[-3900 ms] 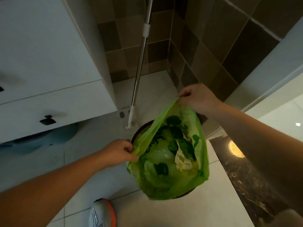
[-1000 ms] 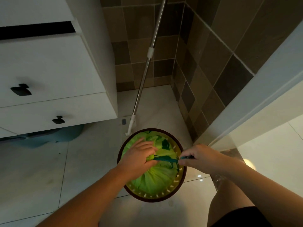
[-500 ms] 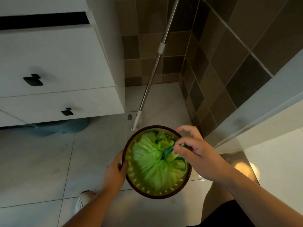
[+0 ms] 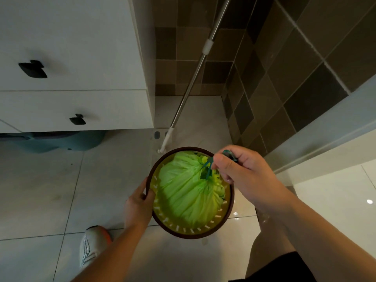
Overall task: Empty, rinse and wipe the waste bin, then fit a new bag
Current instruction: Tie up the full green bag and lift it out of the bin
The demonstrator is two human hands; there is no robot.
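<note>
This is a home bathroom or wash corner. Brown and tan wall tiles (image 4: pixel 284 68) in a checker pattern cover the far corner above a pale glossy tiled floor (image 4: pixel 40 190). A white drawer cabinet (image 4: pixel 71 47) with dark square knobs stands at the left, and a metal mop handle (image 4: pixel 193 82) leans in the corner. A small round waste bin (image 4: pixel 195 234) sits on the floor.

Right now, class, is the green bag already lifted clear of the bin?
No: the green bag sits inside the bin, its drawstring pinched by the right hand.
</note>
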